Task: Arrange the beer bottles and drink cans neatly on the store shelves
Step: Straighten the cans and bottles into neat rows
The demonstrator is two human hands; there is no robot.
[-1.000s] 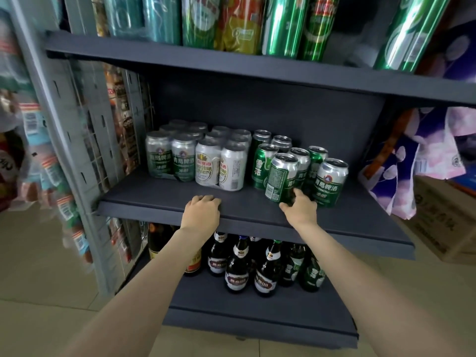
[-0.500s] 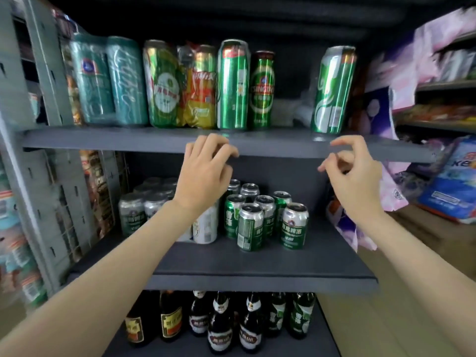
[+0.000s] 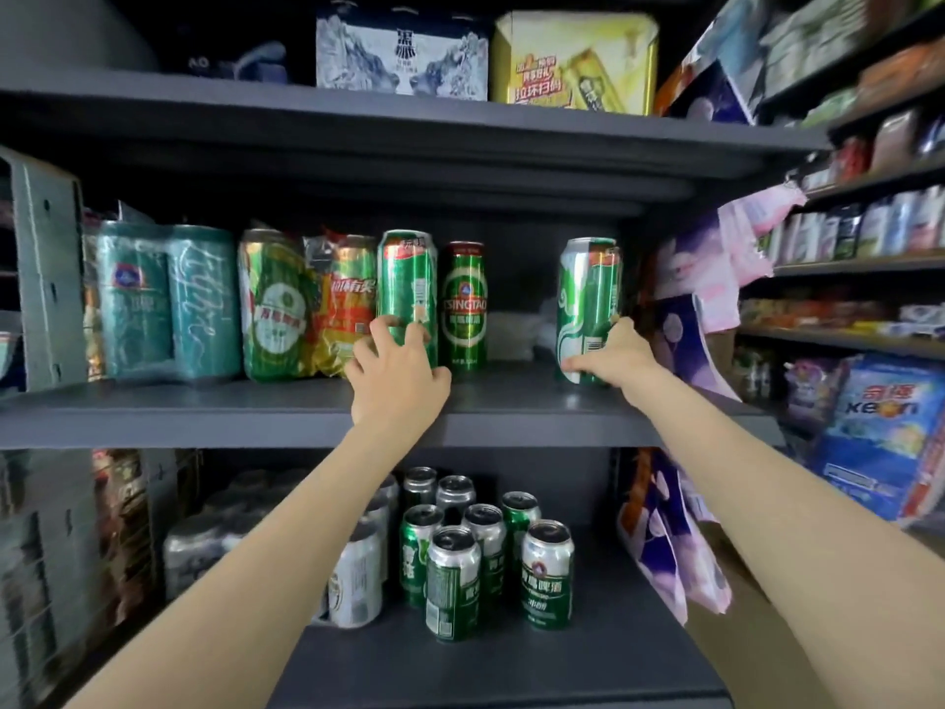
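On the middle shelf [image 3: 204, 417] stand tall beer cans. My left hand [image 3: 396, 371] grips the base of a tall green can [image 3: 407, 284], fingers curled round its front. Right of it stands a green Tsingtao can [image 3: 464, 307]. Further right, apart from the row, a tall green can [image 3: 588, 299] stands alone; my right hand [image 3: 611, 358] grips its lower part from the right side. To the left are shrink-wrapped packs of teal cans [image 3: 169, 299] and green-and-yellow cans [image 3: 307, 309]. On the shelf below, several short green and silver cans [image 3: 486, 550] stand in a loose cluster.
The top shelf holds a blue-white beer carton [image 3: 401, 53] and a yellow carton [image 3: 572, 64]. A crumpled clear wrapper [image 3: 516, 332] lies between the two gripped cans. Purple and pink packets [image 3: 680, 340] hang right of the shelf; another shelving unit [image 3: 869, 268] stands further right.
The view has risen from the short-can shelf to the tall-can shelf. Both hands have moved up from the shelf edge and taken hold of a tall green can each.
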